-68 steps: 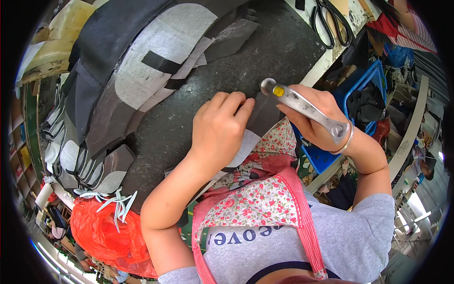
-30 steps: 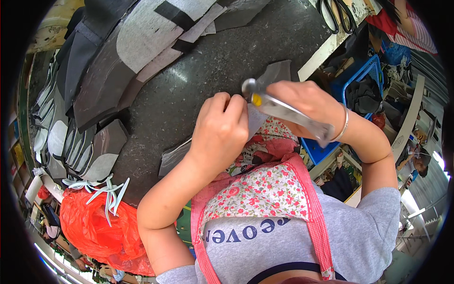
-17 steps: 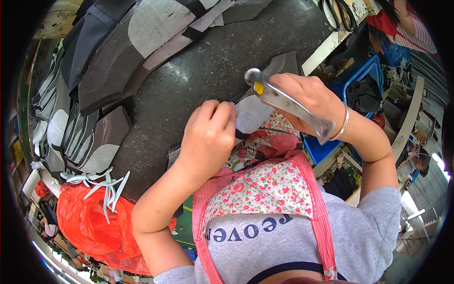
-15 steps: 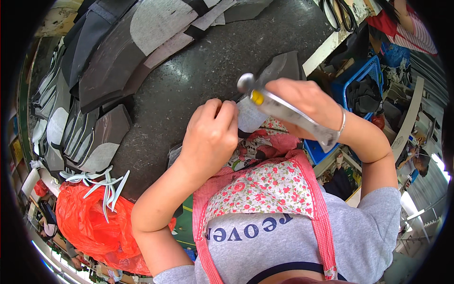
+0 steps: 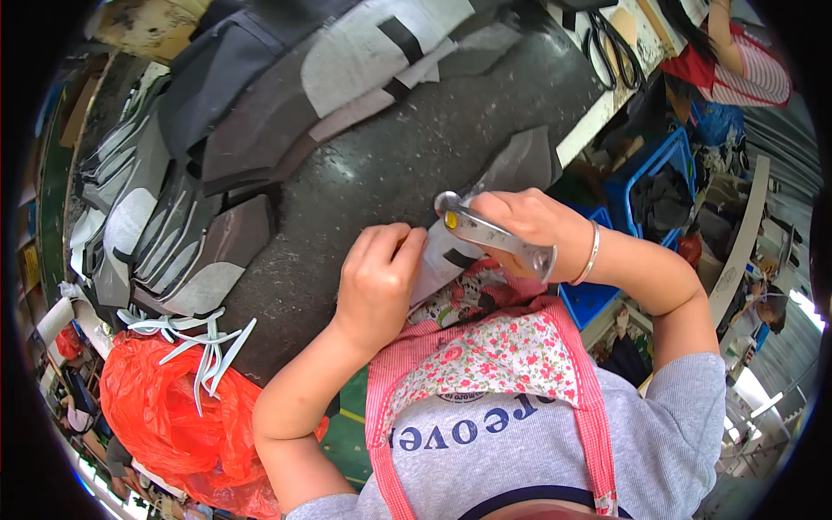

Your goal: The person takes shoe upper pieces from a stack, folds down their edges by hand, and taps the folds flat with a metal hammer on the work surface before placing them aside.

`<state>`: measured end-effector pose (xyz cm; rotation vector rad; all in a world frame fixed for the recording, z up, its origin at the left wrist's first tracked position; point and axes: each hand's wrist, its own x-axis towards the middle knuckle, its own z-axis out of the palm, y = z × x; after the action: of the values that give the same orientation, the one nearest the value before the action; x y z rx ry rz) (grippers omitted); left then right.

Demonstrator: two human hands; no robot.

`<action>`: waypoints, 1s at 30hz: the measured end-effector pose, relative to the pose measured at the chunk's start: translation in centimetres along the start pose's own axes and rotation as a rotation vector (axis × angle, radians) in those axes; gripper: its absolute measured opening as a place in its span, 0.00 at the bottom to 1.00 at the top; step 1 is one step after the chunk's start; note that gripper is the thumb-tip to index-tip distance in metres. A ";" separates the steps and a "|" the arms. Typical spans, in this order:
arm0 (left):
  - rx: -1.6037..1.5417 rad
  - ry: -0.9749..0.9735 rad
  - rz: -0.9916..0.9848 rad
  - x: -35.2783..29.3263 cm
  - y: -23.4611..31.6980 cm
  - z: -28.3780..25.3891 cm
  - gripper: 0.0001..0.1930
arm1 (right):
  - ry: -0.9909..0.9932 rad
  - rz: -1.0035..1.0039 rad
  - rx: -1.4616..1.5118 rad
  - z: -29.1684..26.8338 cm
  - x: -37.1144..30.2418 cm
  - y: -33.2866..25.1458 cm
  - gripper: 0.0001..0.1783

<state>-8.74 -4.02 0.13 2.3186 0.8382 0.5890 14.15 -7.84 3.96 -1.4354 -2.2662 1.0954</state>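
My right hand (image 5: 529, 227) is closed round a hammer (image 5: 498, 232) with a round metal face, a long flared other end and a yellow spot near the face. The face is low over a dark and light grey fabric piece (image 5: 432, 276), whether touching it I cannot tell. This piece lies at the table's near edge and carries a black strip. My left hand (image 5: 379, 276) rests on its left part, fingers curled and pressed together at its edge; the fingertips are partly hidden.
Stacked grey and black cut pieces (image 5: 251, 130) cover the dark table's (image 5: 321, 204) far left side. White strips (image 5: 208, 351) hang over a red plastic bag (image 5: 173, 407). Scissors (image 5: 611, 52) lie far right, near blue crates (image 5: 641, 186). Another person's striped sleeve (image 5: 754, 74) shows beyond.
The hammer has come down closer to the grey piece. My left hand stays at the piece's edge. The whole view has shifted slightly, so the table stands lower in it.
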 end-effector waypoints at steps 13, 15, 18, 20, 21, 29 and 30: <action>-0.123 0.037 -0.076 -1.3 -1.1 -0.4 0.08 | -0.036 0.021 -0.056 0.8 1.6 -1.6 0.20; -0.037 0.040 0.017 -1.6 -1.4 -0.5 0.09 | 0.019 -0.045 -0.123 0.7 2.0 -2.2 0.20; 0.080 0.017 0.160 -2.4 -1.3 -1.0 0.11 | -0.171 -0.017 -0.103 1.3 2.2 -3.3 0.20; -0.138 -0.012 -0.002 -2.9 -2.0 -1.2 0.11 | -0.148 0.011 -0.129 1.6 2.1 -3.4 0.20; -0.156 -0.052 -0.047 -2.8 -2.3 -1.6 0.11 | -0.120 0.045 -0.111 1.9 2.2 -3.0 0.21; -0.054 -0.025 0.224 -4.1 -3.3 -2.2 0.13 | -0.132 -0.111 -0.152 2.5 2.9 -5.1 0.20; -0.052 -0.021 0.221 -4.3 -3.5 -2.6 0.13 | -0.180 -0.096 -0.195 2.5 3.2 -5.4 0.19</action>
<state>-14.66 -3.79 -1.15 2.3818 0.5536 0.6699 7.63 -7.54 5.45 -1.3263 -2.6027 1.0357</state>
